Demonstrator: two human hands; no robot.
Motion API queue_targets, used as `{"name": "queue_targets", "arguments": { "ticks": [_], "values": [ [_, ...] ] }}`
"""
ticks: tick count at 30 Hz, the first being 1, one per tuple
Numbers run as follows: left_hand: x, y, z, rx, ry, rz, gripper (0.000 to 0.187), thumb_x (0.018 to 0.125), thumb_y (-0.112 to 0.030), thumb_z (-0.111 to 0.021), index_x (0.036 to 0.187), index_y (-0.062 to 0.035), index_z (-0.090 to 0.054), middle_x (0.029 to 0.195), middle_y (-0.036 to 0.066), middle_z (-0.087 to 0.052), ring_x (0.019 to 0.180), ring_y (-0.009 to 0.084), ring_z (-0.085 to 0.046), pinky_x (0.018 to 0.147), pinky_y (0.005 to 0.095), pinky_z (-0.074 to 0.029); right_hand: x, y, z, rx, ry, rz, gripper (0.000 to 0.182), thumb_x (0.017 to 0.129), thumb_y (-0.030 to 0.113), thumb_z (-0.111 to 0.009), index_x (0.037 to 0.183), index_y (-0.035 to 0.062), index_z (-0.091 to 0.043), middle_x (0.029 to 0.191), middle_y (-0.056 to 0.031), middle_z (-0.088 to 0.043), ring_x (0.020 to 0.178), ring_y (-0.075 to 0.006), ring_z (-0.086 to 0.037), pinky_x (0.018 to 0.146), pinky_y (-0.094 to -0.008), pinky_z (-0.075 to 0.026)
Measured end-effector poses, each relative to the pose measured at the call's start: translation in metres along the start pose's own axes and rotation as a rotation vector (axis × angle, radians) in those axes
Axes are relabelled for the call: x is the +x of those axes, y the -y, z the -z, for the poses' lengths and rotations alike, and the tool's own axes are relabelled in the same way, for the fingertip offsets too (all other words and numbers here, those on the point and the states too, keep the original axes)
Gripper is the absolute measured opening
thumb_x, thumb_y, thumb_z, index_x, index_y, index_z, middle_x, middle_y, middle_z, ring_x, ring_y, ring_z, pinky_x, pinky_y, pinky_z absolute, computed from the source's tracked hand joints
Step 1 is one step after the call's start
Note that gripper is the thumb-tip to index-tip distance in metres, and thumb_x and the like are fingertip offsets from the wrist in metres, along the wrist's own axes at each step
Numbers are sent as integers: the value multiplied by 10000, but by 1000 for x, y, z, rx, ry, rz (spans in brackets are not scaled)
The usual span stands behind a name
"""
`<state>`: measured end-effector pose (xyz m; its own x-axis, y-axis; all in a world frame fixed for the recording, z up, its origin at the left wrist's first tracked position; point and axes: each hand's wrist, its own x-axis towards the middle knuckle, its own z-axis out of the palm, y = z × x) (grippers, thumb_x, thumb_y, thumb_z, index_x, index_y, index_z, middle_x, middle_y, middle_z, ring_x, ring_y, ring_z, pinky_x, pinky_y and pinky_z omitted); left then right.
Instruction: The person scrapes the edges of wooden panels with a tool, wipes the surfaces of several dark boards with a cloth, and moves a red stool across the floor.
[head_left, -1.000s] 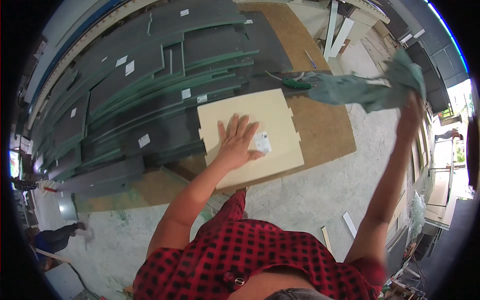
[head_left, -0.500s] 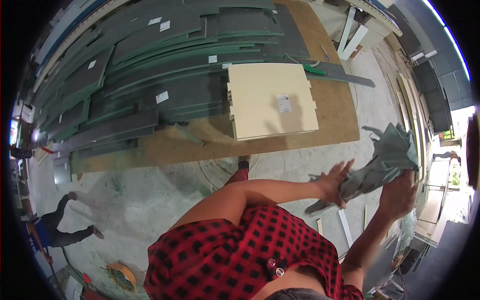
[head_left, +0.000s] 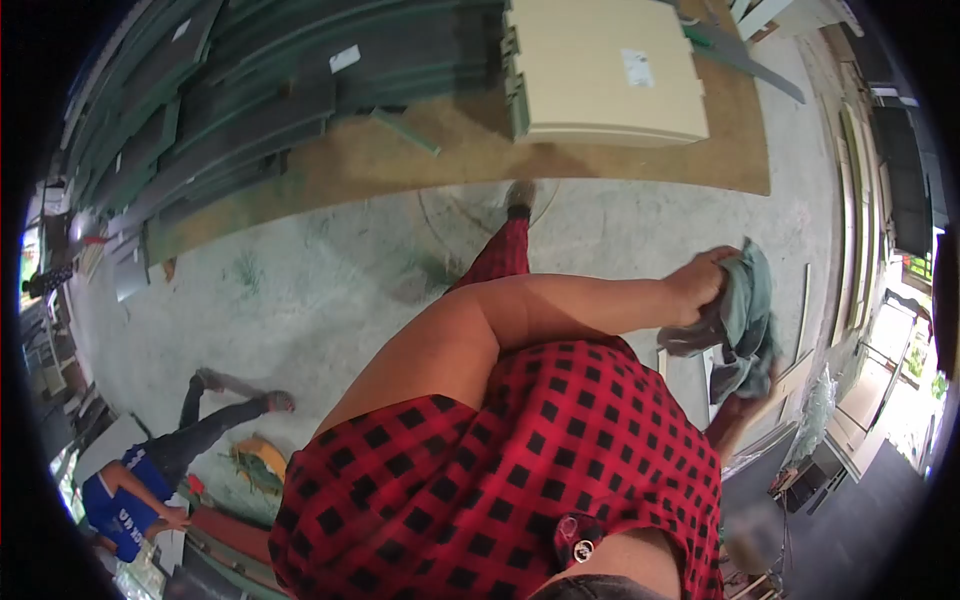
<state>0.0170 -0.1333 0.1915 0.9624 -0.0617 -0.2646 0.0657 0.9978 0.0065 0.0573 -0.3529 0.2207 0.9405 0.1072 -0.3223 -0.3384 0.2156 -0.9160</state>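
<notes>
A crumpled grey-green cloth [head_left: 748, 300] hangs at the right side of my body. My left hand [head_left: 700, 285] reaches across from the left, fingers closed on the cloth's upper part. Below it, my right hand [head_left: 738, 408] grips the cloth's lower end, its fingers partly hidden by the folds and somewhat blurred. Further forward, a stack of cream panels [head_left: 590, 70] with a white label lies on the brown board [head_left: 420, 165], away from both hands.
Dark green-edged panels [head_left: 265, 110] lie stacked at the front left. Another person [head_left: 150, 490] in a blue shirt stands at the lower left near an orange object [head_left: 262, 462]. Long boards [head_left: 850, 220] stand along the right side. Clear plastic wrap [head_left: 818, 410] lies at the right.
My left hand, previously spread against the cloth, is now closed on it. The cloth is bunched up smaller, and my right hand is lower. The view has tipped down and turned.
</notes>
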Motion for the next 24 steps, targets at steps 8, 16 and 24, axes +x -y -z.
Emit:
{"name": "queue_targets", "arguments": {
  "ticks": [8,16,24],
  "values": [
    [-44,15,25,-189,152,171,200,813,-99,-548,1011,-89,-568,844,37,-632,807,189,-610,793,321,-488,-44,-74,-13,120,86,-364,358,824,214,-508,1095,-19,-537,997,-128,-609,861,-254,-603,771,-383,-499],
    [-69,2,53,492,197,-557,525,849,-147,-572,1311,-63,-335,1220,29,-424,1090,151,-439,966,293,-349,-60,-99,-86,225,268,-468,275,756,163,-577,980,4,-579,858,-95,-641,742,-237,-625,675,-354,-519],
    [-115,-71,48,555,183,-782,837,826,-336,-622,1411,-28,-110,1319,88,-338,1233,188,-312,1051,323,-234,-70,-120,-179,246,343,-457,264,802,208,-537,984,20,-574,827,-76,-630,681,-220,-616,631,-366,-520]
  ]
}}
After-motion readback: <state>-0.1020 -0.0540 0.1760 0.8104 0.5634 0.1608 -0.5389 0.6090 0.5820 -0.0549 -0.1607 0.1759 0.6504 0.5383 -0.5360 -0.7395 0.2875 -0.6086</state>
